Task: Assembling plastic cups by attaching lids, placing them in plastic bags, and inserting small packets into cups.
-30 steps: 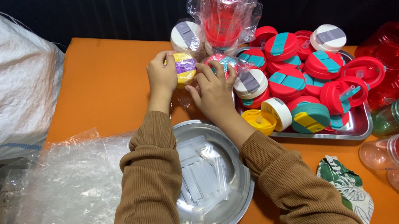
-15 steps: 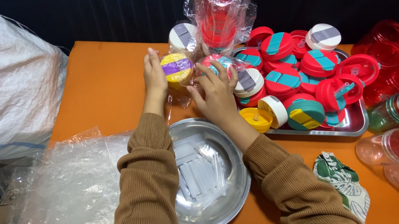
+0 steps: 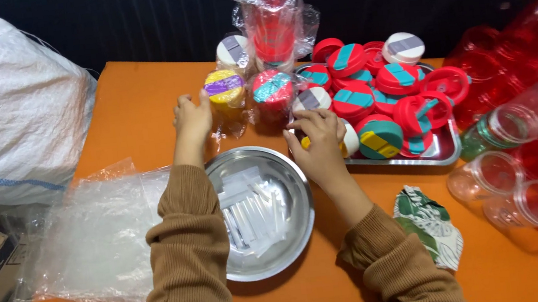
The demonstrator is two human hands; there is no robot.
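Note:
My left hand (image 3: 192,118) rests on the orange table (image 3: 123,113), fingers up against a plastic-wrapped cup with a yellow and purple lid (image 3: 224,87); it holds nothing. Beside that cup stands a wrapped cup with a red and teal lid (image 3: 272,88). My right hand (image 3: 319,144) reaches over the near left corner of a metal tray (image 3: 448,151) heaped with red, teal and white lids (image 3: 371,95). Its fingers curl over a yellow lid (image 3: 306,143) next to a white lid (image 3: 351,140). A round steel dish (image 3: 295,229) with small clear packets lies between my forearms.
A big white woven sack (image 3: 4,107) fills the left side. Crumpled clear plastic (image 3: 90,239) lies at the front left edge. Red and clear cups (image 3: 524,142) pile up on the right. A green and white pouch (image 3: 429,224) lies near my right sleeve. Wrapped red cups (image 3: 275,25) stand at the back.
Both hands held the yellow-lidded wrapped cup a second ago. It now stands on the table; my left hand stays beside it and my right hand has moved right onto the tray's lids.

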